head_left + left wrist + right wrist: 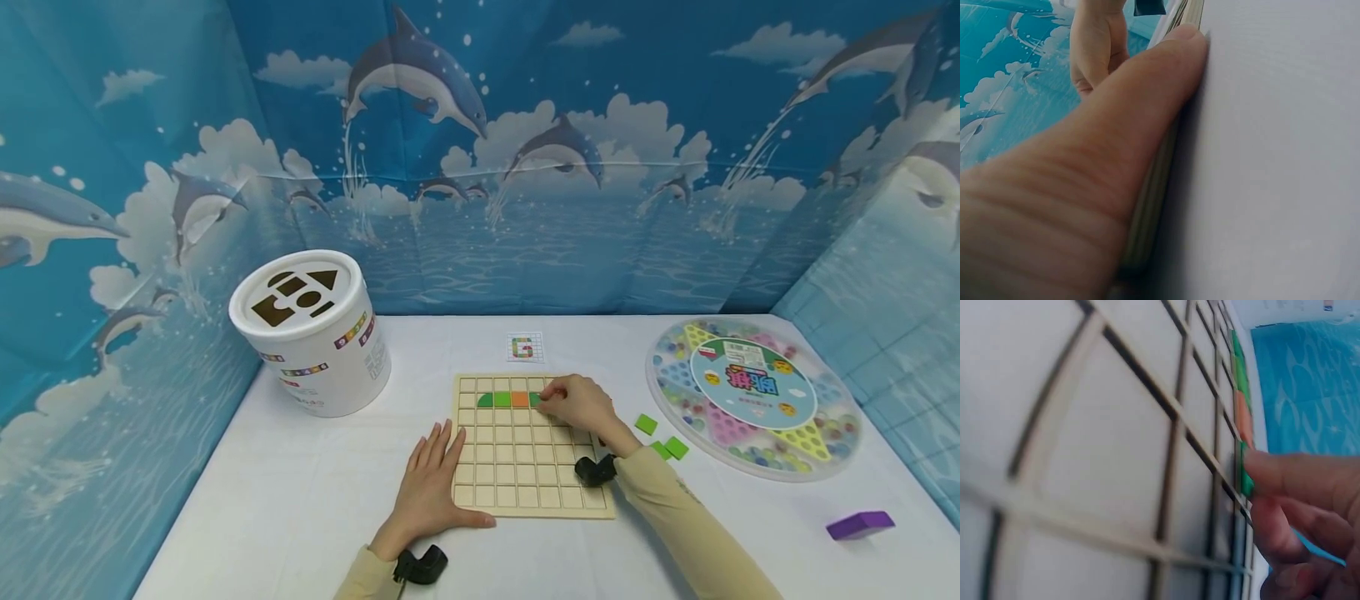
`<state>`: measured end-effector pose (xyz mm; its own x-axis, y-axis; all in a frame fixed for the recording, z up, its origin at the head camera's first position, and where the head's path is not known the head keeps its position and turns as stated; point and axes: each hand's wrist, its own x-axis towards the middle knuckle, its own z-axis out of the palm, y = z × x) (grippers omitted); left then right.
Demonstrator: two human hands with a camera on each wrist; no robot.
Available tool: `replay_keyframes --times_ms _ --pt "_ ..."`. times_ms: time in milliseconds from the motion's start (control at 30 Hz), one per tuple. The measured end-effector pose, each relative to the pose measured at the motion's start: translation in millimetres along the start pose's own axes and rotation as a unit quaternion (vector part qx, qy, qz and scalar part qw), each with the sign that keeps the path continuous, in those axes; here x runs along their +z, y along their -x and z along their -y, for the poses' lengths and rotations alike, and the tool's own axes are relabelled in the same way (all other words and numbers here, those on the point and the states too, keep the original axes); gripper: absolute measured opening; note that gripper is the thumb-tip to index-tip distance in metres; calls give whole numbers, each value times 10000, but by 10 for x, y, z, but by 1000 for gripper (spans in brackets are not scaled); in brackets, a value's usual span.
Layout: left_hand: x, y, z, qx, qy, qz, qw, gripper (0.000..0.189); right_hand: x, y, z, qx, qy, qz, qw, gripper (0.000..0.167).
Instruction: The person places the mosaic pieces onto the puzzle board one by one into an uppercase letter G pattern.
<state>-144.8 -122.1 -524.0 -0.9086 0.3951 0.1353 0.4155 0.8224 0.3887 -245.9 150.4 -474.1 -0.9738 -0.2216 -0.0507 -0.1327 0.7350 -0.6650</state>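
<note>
Standing at far left: white tub [330, 367], well apart from the work. Left hand [431, 492] flat, fingers straight and spread at the grid board's [506, 477] left edge, thumb along its near edge; a good brace, best kept light. In the second row from the top: dark green rounded piece [486, 401], green square [502, 399], orange square [520, 399]. Just right of these, on the board, the end piece [534, 399], pinched between thumb and fingers of the right hand [585, 407]. Whether fully seated, cannot tell. Advice: square it to the ridges, press flat, release without nudging orange. Loose green tiles [646, 424] lie farther right.
</note>
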Motion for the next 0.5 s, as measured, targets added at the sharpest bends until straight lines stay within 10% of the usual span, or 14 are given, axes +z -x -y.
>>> replay_keyframes --times_ms 167,500 --pt "0 7 -1 39 -3 -18 10000 126 -131 77 -100 -404 -196 333 9984 24" --pt "21 -4 11 99 52 -125 9999 127 -500 267 -363 -251 -165 -359 9989 23"
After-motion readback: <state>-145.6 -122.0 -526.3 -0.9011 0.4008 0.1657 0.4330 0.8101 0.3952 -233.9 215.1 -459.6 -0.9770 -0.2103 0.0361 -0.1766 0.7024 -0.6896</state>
